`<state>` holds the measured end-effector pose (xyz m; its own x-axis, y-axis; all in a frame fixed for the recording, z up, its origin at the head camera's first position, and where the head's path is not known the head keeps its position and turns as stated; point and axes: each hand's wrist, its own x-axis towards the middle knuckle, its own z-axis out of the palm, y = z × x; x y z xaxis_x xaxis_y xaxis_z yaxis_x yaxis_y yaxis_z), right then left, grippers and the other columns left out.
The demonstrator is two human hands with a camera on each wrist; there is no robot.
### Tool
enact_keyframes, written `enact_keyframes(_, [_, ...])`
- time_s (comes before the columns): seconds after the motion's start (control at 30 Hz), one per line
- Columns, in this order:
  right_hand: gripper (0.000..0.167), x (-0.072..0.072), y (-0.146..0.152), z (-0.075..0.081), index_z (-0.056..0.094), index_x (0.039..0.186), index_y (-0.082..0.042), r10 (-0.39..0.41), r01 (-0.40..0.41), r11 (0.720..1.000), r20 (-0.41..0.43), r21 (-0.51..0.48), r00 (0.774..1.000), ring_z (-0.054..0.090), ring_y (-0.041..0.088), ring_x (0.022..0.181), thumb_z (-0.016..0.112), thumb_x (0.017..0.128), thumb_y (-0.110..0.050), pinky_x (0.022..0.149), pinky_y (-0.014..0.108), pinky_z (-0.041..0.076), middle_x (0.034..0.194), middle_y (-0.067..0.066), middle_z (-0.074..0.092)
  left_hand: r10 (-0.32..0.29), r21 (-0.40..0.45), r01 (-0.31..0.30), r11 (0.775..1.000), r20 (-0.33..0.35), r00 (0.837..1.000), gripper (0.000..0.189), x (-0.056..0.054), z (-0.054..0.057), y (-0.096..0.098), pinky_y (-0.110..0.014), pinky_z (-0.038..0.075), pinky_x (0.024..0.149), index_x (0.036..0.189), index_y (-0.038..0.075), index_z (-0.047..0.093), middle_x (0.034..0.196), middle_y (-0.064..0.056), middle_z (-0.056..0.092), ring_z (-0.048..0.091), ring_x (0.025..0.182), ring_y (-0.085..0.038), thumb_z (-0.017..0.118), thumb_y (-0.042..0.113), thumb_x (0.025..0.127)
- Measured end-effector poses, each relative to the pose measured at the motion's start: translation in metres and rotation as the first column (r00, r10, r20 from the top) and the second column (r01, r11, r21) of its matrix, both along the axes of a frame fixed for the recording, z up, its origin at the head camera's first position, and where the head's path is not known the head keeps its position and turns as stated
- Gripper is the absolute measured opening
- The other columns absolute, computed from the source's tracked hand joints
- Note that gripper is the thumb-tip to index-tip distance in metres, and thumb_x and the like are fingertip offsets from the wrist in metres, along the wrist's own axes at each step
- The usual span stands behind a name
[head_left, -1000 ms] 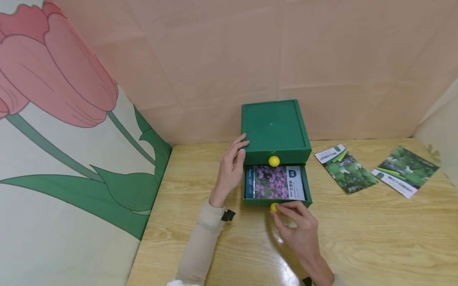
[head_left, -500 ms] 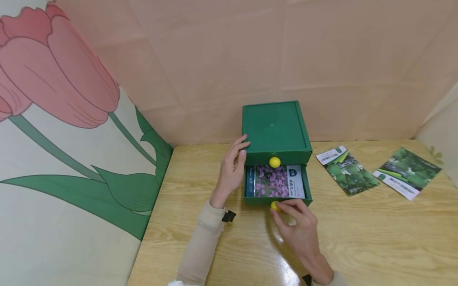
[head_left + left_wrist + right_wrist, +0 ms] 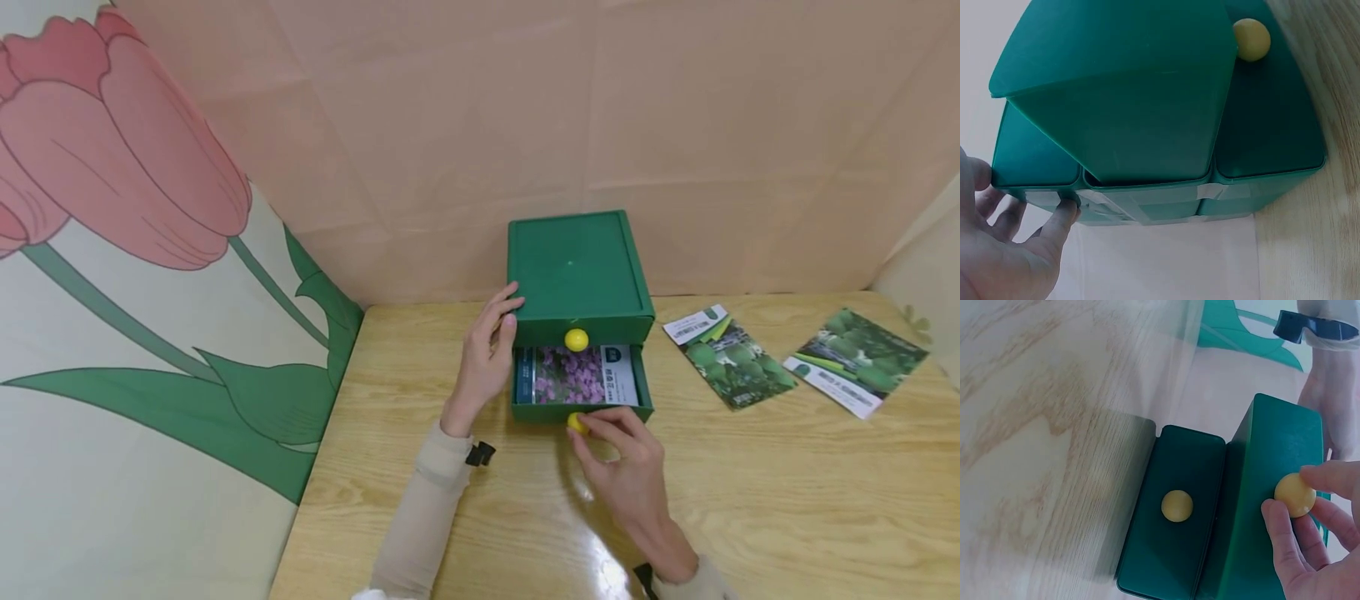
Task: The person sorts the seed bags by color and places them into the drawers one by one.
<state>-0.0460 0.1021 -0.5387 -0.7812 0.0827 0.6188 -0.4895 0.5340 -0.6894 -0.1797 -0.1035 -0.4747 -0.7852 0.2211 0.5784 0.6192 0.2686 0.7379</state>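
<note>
A green drawer cabinet (image 3: 573, 262) stands at the back of the table. Its middle drawer (image 3: 542, 413) is partly pulled out, and inside lies a flat packet (image 3: 573, 375) printed with purple flowers. My right hand (image 3: 630, 471) pinches that drawer's round yellow knob (image 3: 1295, 494) between thumb and fingers. At the cabinet's left side, my left hand (image 3: 483, 358) rests against the upper front corner, fingers extended along the top edge. In the left wrist view its thumb touches the side near the top drawer. The top drawer's yellow knob (image 3: 576, 340) shows above the pulled-out one.
Two packets with green pictures, one nearer (image 3: 731, 354) and one farther right (image 3: 857, 362), lie on the wooden table (image 3: 787, 500). The closed bottom drawer's knob (image 3: 1177, 506) shows in the right wrist view. A pink cloth wall (image 3: 450, 150) rises close behind the cabinet.
The middle drawer has slid slightly inward, covering more of the flower packet, and my right hand has moved forward with the knob. My left hand stays in place on the cabinet.
</note>
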Motion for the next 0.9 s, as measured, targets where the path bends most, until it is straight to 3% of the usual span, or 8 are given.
enact_keyframes(0.37, [0.024,-0.006,-0.001,0.0,0.083,0.096,0.001,0.001,-0.001,1.0,-0.006,-0.019,1.0,0.07,0.027,0.08,0.091,0.075,0.009,0.079,0.003,0.051,0.099,0.01,0.071,0.0,0.015,0.0,1.0,-0.009,1.0,0.035,-0.001,-0.001,0.001,-0.041,0.057,0.109,0.145,0.007,0.063,0.166,-0.003,0.048,0.052,0.148,-0.023,0.045,0.015,0.116])
enact_keyframes(0.57, [0.024,-0.01,0.0,-0.001,0.082,0.097,0.003,0.006,-0.007,0.999,-0.026,-0.036,1.0,0.07,0.029,0.08,0.09,0.075,0.01,0.077,0.007,0.055,0.097,0.011,0.07,0.005,0.023,-0.005,1.0,-0.004,1.0,0.035,-0.001,-0.003,0.002,-0.039,0.056,0.11,0.145,0.008,0.063,0.166,0.0,0.048,0.051,0.149,-0.021,0.045,0.017,0.116])
enact_keyframes(0.9, [0.023,-0.015,0.002,-0.003,0.083,0.097,0.003,0.013,-0.014,0.999,-0.024,-0.036,1.0,0.071,0.029,0.08,0.09,0.076,0.009,0.076,0.007,0.055,0.097,0.011,0.07,0.004,0.042,-0.004,0.999,-0.004,1.0,0.035,0.0,-0.003,0.003,-0.046,0.054,0.112,0.145,0.008,0.062,0.165,-0.003,0.049,0.051,0.149,-0.025,0.046,0.011,0.115])
